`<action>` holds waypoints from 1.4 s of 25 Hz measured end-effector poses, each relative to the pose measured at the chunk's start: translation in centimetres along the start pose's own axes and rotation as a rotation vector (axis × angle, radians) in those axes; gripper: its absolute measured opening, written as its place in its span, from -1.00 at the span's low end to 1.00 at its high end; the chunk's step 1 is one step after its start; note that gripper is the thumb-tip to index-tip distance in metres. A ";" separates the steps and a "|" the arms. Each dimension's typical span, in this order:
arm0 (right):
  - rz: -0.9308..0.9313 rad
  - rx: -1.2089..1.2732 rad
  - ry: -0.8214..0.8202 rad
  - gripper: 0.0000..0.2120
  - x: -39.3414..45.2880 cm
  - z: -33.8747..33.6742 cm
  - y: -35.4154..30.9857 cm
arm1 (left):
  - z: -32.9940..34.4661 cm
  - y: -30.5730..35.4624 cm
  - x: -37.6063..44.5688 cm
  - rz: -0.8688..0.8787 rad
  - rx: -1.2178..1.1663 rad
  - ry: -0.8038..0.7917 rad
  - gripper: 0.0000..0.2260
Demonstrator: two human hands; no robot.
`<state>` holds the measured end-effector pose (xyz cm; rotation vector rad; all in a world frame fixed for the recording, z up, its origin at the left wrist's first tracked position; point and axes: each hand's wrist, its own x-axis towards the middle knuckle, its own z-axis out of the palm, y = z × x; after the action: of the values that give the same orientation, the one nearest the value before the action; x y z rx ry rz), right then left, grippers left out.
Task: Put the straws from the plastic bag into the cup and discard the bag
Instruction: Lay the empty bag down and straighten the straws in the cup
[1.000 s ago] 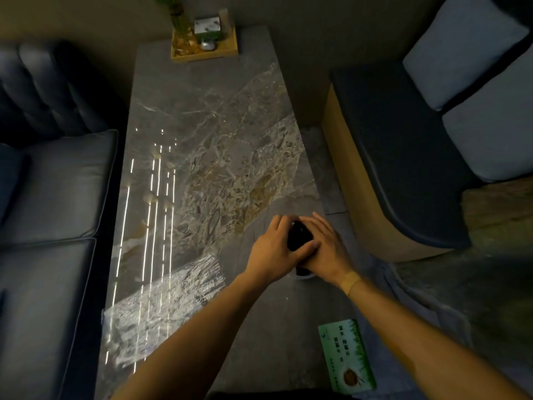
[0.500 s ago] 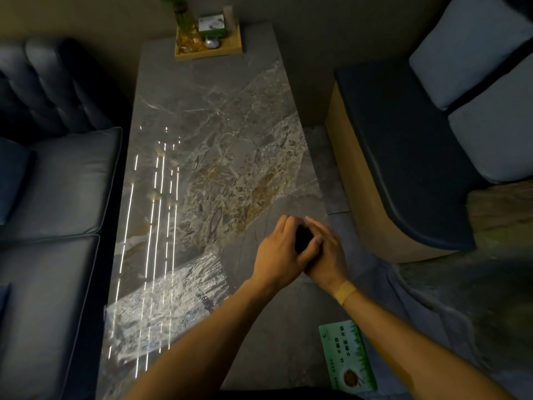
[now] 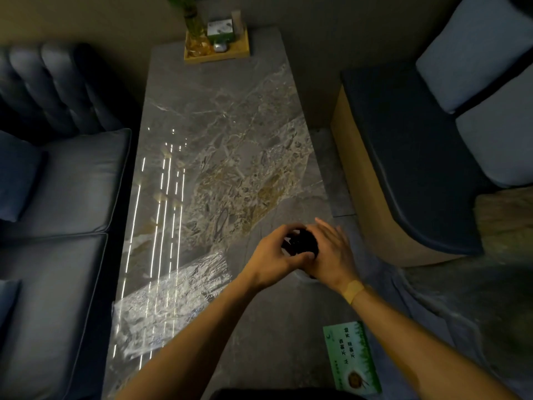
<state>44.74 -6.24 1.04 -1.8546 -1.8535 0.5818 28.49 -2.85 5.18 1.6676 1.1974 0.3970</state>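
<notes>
A dark bundle of straws stands upright near the right edge of the marble table, with both hands cupped around it. My left hand curls around its left side, thumb across the front. My right hand lies against its right side with the fingers stretched out straight; its thumb is hidden. The cup is almost wholly hidden under the hands; only a pale curve shows below them. The clear crinkled plastic bag lies flat on the table to the left of my left forearm.
A wooden tray with a plant and small items stands at the table's far end. A green printed packet lies at the near right corner. Dark sofas flank the table: one on the left, one on the right.
My right hand's fingers have straightened from a curl around the bundle. More of the dark straw tops shows between the hands. The bag has not moved.
</notes>
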 end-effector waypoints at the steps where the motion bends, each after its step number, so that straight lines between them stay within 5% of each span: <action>1: -0.008 -0.004 -0.008 -0.41 0.1 -0.1 0.0 | -0.2 -0.1 -0.2 -0.006 -0.008 -0.001 -0.48; 5: -0.008 -0.018 -0.064 -0.36 0.3 0.1 0.0 | -0.1 -0.8 -1.1 0.014 0.096 0.108 -0.38; 11: -0.021 -0.105 -0.132 -0.33 0.4 0.0 -0.3 | 1.1 0.0 -1.3 -0.005 0.042 -0.017 -0.16; 21: -0.052 -0.068 0.013 -0.54 0.3 0.9 -0.9 | 2.1 1.1 -0.8 -0.008 0.045 -0.012 -0.29; 30: -0.077 -0.206 -0.049 -0.43 0.1 0.7 -0.7 | 2.0 -0.1 -0.8 -0.002 0.207 -0.009 -0.30; 35: -0.040 -0.181 -0.072 -0.36 -0.3 -0.2 -0.5 | 1.4 -1.2 -1.6 0.001 0.035 0.045 -0.23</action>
<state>44.44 -6.55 1.47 -1.9279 -2.0448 0.4871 28.16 -4.97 3.94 1.6974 1.2432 0.4183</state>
